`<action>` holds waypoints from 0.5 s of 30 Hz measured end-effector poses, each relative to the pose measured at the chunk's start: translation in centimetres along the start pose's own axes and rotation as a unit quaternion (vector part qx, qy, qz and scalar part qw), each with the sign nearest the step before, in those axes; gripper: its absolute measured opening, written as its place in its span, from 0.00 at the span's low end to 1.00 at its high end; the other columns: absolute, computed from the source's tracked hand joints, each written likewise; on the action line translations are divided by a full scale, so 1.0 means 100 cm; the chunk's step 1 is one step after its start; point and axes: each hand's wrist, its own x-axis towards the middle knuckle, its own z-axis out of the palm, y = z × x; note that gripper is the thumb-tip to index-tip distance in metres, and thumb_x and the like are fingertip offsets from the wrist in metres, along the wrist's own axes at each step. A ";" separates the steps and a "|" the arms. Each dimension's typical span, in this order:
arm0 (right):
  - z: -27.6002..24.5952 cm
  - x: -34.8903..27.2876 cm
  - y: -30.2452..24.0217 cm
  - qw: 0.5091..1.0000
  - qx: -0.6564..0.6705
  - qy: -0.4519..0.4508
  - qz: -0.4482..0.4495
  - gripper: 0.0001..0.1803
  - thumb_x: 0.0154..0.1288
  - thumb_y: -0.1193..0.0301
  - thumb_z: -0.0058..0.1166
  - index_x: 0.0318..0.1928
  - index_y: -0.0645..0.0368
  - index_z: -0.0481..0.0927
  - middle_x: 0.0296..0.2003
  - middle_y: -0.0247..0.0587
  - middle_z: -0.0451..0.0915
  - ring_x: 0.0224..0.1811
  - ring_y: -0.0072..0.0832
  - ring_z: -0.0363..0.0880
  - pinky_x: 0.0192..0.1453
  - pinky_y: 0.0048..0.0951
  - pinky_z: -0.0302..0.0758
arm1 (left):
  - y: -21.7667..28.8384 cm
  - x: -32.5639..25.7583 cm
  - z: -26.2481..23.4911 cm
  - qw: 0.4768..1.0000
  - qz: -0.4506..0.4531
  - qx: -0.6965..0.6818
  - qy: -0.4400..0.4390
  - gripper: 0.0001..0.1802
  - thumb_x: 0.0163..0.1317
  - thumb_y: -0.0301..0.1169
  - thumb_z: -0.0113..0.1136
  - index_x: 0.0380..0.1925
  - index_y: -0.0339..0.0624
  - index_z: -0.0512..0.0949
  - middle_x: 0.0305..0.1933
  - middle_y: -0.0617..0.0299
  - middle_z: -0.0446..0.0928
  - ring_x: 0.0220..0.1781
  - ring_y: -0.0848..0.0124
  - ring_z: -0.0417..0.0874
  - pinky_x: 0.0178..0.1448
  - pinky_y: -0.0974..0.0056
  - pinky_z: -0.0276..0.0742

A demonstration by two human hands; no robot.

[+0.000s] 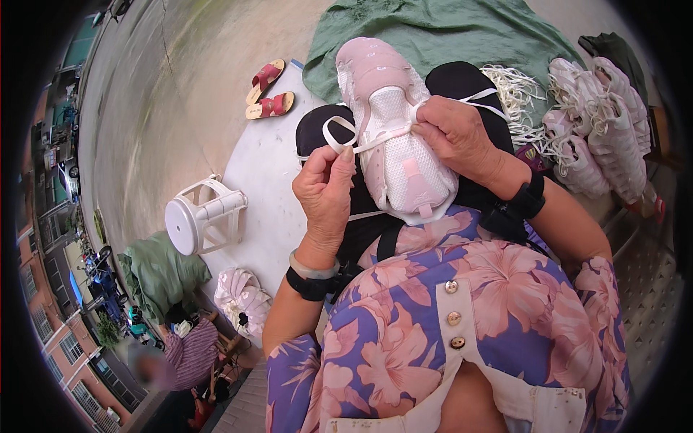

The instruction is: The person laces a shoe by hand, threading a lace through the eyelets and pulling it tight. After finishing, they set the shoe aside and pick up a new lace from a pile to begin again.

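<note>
A pink and white sneaker (382,101) lies on my lap, its toe pointing away from me and its heel against my flowered top. A white shoelace (382,138) runs across the shoe's opening. My left hand (325,191) pinches the lace between thumb and fingers just left of the shoe, and a loop stands up above the fingertips. At the shoe's right side, my right hand (458,137) is closed on the same lace. A loose lace end trails past it over my black-covered right knee (458,78).
Loose white laces (512,97) are heaped on a green cloth (462,36) beyond my right knee. Several pink and white shoes (613,144) are stacked at the right. To the left are a white stool (188,224), red sandals (271,105), and a person in a striped shirt (191,357).
</note>
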 end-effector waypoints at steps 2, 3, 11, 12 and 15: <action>0.002 0.002 -0.001 0.998 -0.041 0.001 -0.037 0.06 0.54 0.73 0.55 0.31 0.61 0.75 0.27 0.45 0.75 0.31 0.42 0.76 0.35 0.33 0.72 | -0.005 -0.002 0.004 0.994 -0.071 -0.076 -0.020 0.06 0.63 0.28 0.57 0.32 0.37 0.76 0.25 0.65 0.77 0.21 0.83 0.72 0.26 0.78 0.67; 0.002 0.002 0.000 0.998 -0.042 0.007 -0.035 0.06 0.54 0.73 0.56 0.31 0.61 0.75 0.26 0.45 0.75 0.31 0.42 0.76 0.35 0.34 0.72 | -0.005 -0.002 0.007 0.995 -0.068 -0.075 -0.017 0.06 0.63 0.28 0.57 0.32 0.37 0.76 0.25 0.65 0.77 0.21 0.83 0.72 0.26 0.78 0.67; 0.002 -0.008 0.000 0.998 0.017 0.054 0.014 0.07 0.55 0.72 0.58 0.31 0.61 0.75 0.24 0.43 0.73 0.27 0.39 0.74 0.30 0.33 0.71 | -0.008 0.010 -0.002 0.978 -0.146 -0.115 -0.092 0.06 0.62 0.29 0.58 0.34 0.38 0.77 0.26 0.65 0.78 0.21 0.82 0.74 0.26 0.78 0.67; 0.000 -0.008 -0.002 0.999 -0.001 0.037 0.036 0.08 0.56 0.71 0.58 0.31 0.61 0.75 0.24 0.42 0.73 0.25 0.38 0.74 0.29 0.32 0.71 | -0.008 0.010 -0.004 0.980 -0.150 -0.094 -0.093 0.06 0.62 0.29 0.57 0.35 0.37 0.77 0.26 0.66 0.77 0.23 0.82 0.74 0.28 0.78 0.67; -0.007 -0.008 -0.008 0.998 -0.014 0.023 0.058 0.09 0.56 0.69 0.59 0.30 0.60 0.75 0.24 0.41 0.74 0.23 0.35 0.74 0.27 0.32 0.70 | -0.025 0.006 -0.006 0.994 -0.006 0.082 -0.078 0.07 0.63 0.27 0.56 0.39 0.36 0.77 0.30 0.68 0.77 0.29 0.83 0.73 0.35 0.78 0.70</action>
